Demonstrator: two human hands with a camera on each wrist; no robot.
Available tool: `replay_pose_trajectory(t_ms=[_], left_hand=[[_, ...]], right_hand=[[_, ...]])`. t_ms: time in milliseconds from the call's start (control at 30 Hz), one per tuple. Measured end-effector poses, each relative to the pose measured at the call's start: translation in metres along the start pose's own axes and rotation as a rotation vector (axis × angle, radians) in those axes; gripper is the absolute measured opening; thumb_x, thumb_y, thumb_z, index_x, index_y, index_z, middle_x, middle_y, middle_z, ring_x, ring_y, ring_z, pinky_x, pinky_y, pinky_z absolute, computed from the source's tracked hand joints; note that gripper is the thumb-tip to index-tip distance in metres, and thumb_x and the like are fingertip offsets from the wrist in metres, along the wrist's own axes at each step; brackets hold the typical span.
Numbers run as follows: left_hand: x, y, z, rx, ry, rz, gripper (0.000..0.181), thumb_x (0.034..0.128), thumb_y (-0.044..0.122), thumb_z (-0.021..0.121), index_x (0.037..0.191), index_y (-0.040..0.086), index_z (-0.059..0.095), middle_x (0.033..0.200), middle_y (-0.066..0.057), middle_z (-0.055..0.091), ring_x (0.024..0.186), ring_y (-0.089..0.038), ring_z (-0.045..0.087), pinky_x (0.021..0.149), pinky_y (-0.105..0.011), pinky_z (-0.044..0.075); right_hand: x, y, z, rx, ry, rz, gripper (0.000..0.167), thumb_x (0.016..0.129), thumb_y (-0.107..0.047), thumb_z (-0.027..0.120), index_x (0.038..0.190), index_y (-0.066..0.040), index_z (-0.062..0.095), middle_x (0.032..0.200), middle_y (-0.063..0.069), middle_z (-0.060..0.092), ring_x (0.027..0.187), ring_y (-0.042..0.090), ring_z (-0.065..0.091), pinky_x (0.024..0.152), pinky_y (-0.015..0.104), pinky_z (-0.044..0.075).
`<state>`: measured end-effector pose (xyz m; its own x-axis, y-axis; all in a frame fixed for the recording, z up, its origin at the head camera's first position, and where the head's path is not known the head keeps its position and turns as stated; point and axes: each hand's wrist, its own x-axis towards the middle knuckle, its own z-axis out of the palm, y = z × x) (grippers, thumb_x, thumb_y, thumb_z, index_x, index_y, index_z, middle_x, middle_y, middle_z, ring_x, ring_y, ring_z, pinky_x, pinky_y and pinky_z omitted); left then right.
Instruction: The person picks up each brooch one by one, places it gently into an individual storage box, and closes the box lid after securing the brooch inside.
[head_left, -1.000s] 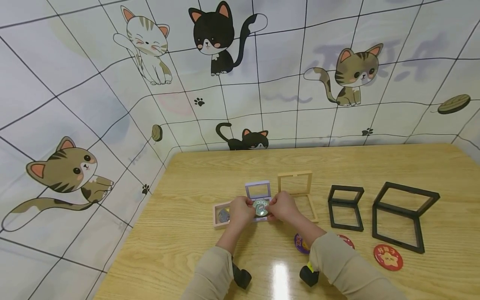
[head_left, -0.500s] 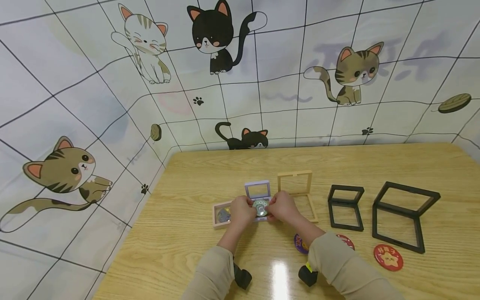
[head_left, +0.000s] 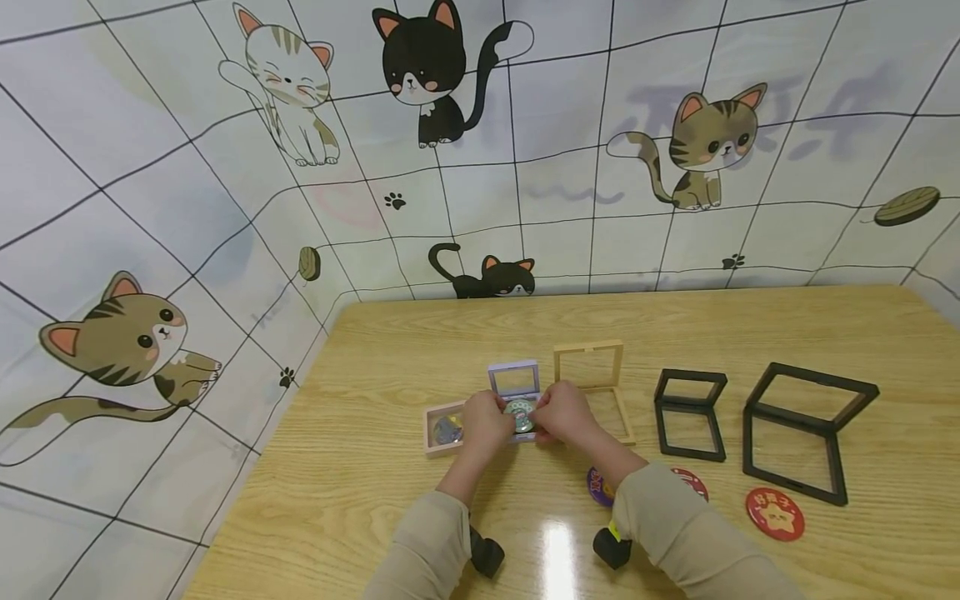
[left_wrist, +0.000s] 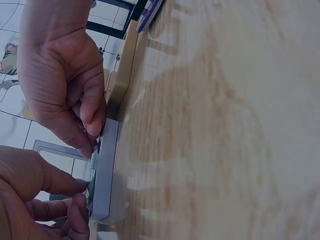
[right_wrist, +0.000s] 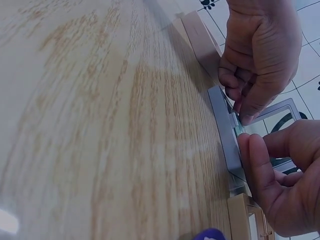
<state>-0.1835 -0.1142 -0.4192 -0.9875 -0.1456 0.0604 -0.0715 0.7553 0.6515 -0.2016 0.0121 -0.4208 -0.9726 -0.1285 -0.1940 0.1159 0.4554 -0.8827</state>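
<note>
A round green badge (head_left: pixel 520 415) lies at the lower half of the small lavender frame (head_left: pixel 514 366), whose lid stands raised behind it. My left hand (head_left: pixel 487 421) pinches the badge's left edge, and my right hand (head_left: pixel 567 412) pinches its right edge. In the left wrist view, the fingertips of both hands meet the badge just at the rim of the lavender frame (left_wrist: pixel 105 172). From the right wrist view, the left hand (right_wrist: pixel 260 55) and right hand (right_wrist: pixel 287 175) hold it from opposite sides, thumbs and fingers bent around the edge.
Left of the hands sits a pink frame (head_left: pixel 428 433) with a badge inside. An open wooden frame (head_left: pixel 619 367) and two open black frames (head_left: pixel 722 433) (head_left: pixel 838 467) stand rightward. A purple badge (head_left: pixel 598 487) and red badges (head_left: pixel 776 514) lie nearer the front.
</note>
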Motion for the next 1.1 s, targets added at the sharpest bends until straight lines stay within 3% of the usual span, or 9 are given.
replay_pose_trajectory(t_ms=[200, 400, 533, 700, 800, 900, 967, 1100], left_hand=[[0.0, 0.001, -0.001, 0.012, 0.009, -0.002, 0.016, 0.0605, -0.004, 0.064, 0.077, -0.004, 0.063, 0.076, -0.013, 0.061, 0.07, -0.026, 0.056, 0.061, -0.035, 0.047], [-0.002, 0.003, -0.002, 0.037, 0.027, -0.006, 0.016, 0.0607, -0.005, 0.065, 0.077, -0.002, 0.063, 0.077, -0.011, 0.058, 0.073, -0.025, 0.055, 0.062, -0.033, 0.047], [0.0, 0.004, -0.008, 0.006, 0.082, 0.053, 0.01, 0.065, -0.005, 0.062, 0.075, -0.004, 0.06, 0.075, -0.013, 0.055, 0.068, -0.024, 0.052, 0.056, -0.032, 0.046], [0.009, 0.004, -0.021, -0.002, 0.134, 0.133, 0.029, 0.0751, 0.002, 0.057, 0.102, -0.008, 0.052, 0.075, -0.013, 0.051, 0.058, -0.019, 0.044, 0.049, -0.027, 0.04], [0.014, 0.005, -0.026, -0.035, 0.086, 0.159, 0.038, 0.0785, 0.003, 0.052, 0.115, -0.008, 0.047, 0.061, -0.005, 0.046, 0.048, -0.012, 0.036, 0.042, -0.022, 0.031], [0.016, 0.005, -0.03, -0.085, 0.017, 0.187, 0.037, 0.0804, 0.003, 0.048, 0.116, -0.007, 0.049, 0.049, 0.002, 0.039, 0.04, -0.007, 0.029, 0.037, -0.018, 0.024], [0.017, 0.005, -0.031, -0.115, -0.019, 0.192, 0.035, 0.081, 0.002, 0.047, 0.115, -0.007, 0.05, 0.048, 0.003, 0.039, 0.037, -0.005, 0.027, 0.035, -0.016, 0.023], [0.016, 0.005, -0.03, -0.148, -0.03, 0.174, 0.03, 0.0821, 0.004, 0.047, 0.11, -0.005, 0.053, 0.051, 0.001, 0.046, 0.038, -0.005, 0.031, 0.036, -0.016, 0.025]], right_hand=[[-0.002, -0.002, -0.001, -0.026, -0.005, -0.002, 0.012, 0.073, 0.006, 0.065, 0.069, 0.005, 0.053, 0.054, 0.012, 0.056, 0.039, 0.016, 0.057, 0.043, 0.026, 0.049], [-0.005, -0.002, -0.003, -0.137, 0.001, -0.047, 0.019, 0.07, 0.003, 0.069, 0.068, 0.001, 0.05, 0.054, 0.008, 0.055, 0.041, 0.015, 0.057, 0.041, 0.022, 0.046], [-0.011, -0.001, -0.004, -0.24, 0.016, -0.114, 0.024, 0.063, -0.001, 0.074, 0.061, 0.0, 0.05, 0.048, 0.003, 0.05, 0.038, 0.011, 0.052, 0.038, 0.019, 0.039], [-0.017, 0.0, -0.004, -0.333, 0.027, -0.179, 0.032, 0.056, 0.0, 0.075, 0.052, -0.006, 0.044, 0.043, 0.001, 0.05, 0.034, 0.009, 0.049, 0.035, 0.02, 0.038], [-0.019, 0.002, -0.002, -0.368, 0.027, -0.199, 0.033, 0.053, 0.0, 0.076, 0.049, -0.007, 0.044, 0.041, 0.0, 0.049, 0.034, 0.01, 0.046, 0.035, 0.021, 0.036], [-0.019, 0.004, -0.002, -0.352, 0.017, -0.202, 0.027, 0.052, 0.002, 0.076, 0.051, -0.005, 0.05, 0.041, -0.001, 0.05, 0.034, 0.01, 0.046, 0.036, 0.022, 0.038], [-0.019, 0.004, -0.001, -0.349, 0.014, -0.212, 0.024, 0.053, 0.003, 0.076, 0.052, -0.004, 0.053, 0.041, -0.001, 0.05, 0.035, 0.011, 0.046, 0.037, 0.022, 0.039], [-0.019, 0.005, 0.0, -0.362, 0.019, -0.231, 0.021, 0.055, 0.002, 0.076, 0.055, -0.003, 0.056, 0.044, -0.001, 0.051, 0.037, 0.011, 0.047, 0.038, 0.023, 0.04]])
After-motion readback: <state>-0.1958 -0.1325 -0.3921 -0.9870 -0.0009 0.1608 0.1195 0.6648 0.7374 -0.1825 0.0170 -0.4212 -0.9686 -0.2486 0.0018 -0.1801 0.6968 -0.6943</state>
